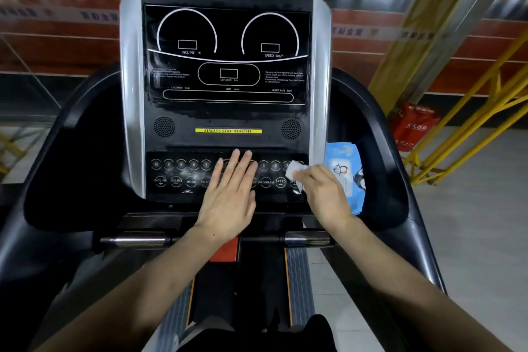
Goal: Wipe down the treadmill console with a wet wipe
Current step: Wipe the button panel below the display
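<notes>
Right hand [323, 191] presses wet wipe [294, 170] beside the "SPEED" button [280, 181].

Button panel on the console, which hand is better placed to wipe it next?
Right. The right hand already holds the wet wipe against the button panel; the left hand lies flat, holding nothing.

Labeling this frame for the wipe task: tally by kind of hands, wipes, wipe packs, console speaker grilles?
hands: 2, left flat on the button panel, right holding the wipe
wet wipe: 1
wipe pack: 1, blue, beside the console's right edge
speaker grilles: 2, left and right
Total: 6
</notes>
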A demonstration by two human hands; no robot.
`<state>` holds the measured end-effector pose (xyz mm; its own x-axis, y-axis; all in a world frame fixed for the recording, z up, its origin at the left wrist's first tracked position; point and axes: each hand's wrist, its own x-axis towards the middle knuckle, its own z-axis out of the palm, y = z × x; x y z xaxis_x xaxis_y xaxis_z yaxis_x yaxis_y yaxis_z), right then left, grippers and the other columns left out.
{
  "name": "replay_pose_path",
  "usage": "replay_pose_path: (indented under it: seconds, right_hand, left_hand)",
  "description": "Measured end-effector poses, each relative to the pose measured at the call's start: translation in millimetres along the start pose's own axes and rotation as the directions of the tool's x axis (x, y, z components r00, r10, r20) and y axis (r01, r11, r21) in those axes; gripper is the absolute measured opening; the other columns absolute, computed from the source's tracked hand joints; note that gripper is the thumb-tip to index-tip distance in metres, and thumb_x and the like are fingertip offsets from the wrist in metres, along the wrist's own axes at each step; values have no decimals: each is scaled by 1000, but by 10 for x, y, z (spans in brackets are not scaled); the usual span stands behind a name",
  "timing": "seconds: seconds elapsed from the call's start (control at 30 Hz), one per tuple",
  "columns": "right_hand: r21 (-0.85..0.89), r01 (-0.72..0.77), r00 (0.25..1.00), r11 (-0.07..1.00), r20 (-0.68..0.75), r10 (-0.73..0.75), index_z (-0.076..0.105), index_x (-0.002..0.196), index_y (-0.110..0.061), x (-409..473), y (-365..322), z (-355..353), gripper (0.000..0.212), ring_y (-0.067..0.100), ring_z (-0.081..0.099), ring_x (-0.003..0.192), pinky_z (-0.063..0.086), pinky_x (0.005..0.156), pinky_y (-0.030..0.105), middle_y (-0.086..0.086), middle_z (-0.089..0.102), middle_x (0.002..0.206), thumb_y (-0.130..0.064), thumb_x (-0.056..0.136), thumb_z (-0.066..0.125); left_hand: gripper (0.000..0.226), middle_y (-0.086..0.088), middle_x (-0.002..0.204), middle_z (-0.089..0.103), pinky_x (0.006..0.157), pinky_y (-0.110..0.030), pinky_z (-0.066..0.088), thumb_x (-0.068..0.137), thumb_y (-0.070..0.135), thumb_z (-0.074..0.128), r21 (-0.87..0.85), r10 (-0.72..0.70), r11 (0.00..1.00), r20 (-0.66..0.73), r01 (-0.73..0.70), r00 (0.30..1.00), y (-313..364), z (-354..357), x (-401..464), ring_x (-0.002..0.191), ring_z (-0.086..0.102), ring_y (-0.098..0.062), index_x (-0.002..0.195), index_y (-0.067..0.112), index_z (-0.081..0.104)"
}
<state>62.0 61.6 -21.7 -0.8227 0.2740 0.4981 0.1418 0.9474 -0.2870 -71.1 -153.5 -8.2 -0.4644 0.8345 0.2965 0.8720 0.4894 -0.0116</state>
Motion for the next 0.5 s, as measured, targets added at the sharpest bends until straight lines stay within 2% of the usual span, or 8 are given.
replay_pose_path:
  seconds: [0.13,0.23,0.3,0.37,0.5]
  right_hand:
    - [4,-55,994,998,-93,55,74,114,-1,282,1,-12,40,29,61,93,58,79,40,8,68,99,18,80,71]
    - [-12,50,996,999,-68,-50,75,113,1,29,-10,91,33,31,64,89,61,74,42,9,70,97,15,85,67]
    - [-8,137,990,991,-12,-137,76,112,1,-170,-26,92,29,29,63,91,60,80,40,9,71,99,8,89,60]
    - [-3,164,986,986,9,-164,76,110,-1,-148,-27,77,30,29,64,92,60,82,39,8,72,99,11,84,66]
    - [-8,76,995,997,-56,-77,76,112,-2,256,-50,71,36,30,61,92,58,75,39,7,69,98,16,80,72]
  left_hand:
    - [67,-11,175,8,130,-57,10,104,37,27,27,-45,999,-15,45,999,-87,-79,117,163,-2,-29,164,7,19]
    - [68,-9,176,4,130,-57,7,106,38,25,57,-59,997,17,58,998,-179,-70,144,163,-4,-27,166,8,11]
    - [69,-7,176,4,130,-57,6,105,39,24,59,-56,997,31,54,998,-202,-65,147,163,-5,-25,166,9,10]
    - [70,-6,176,8,130,-57,6,104,41,21,46,-59,997,23,58,998,-197,-69,152,163,-2,-24,166,10,13]
    - [70,-5,175,14,131,-56,6,103,40,23,33,-61,998,10,61,998,-183,-62,162,163,2,-23,165,10,17]
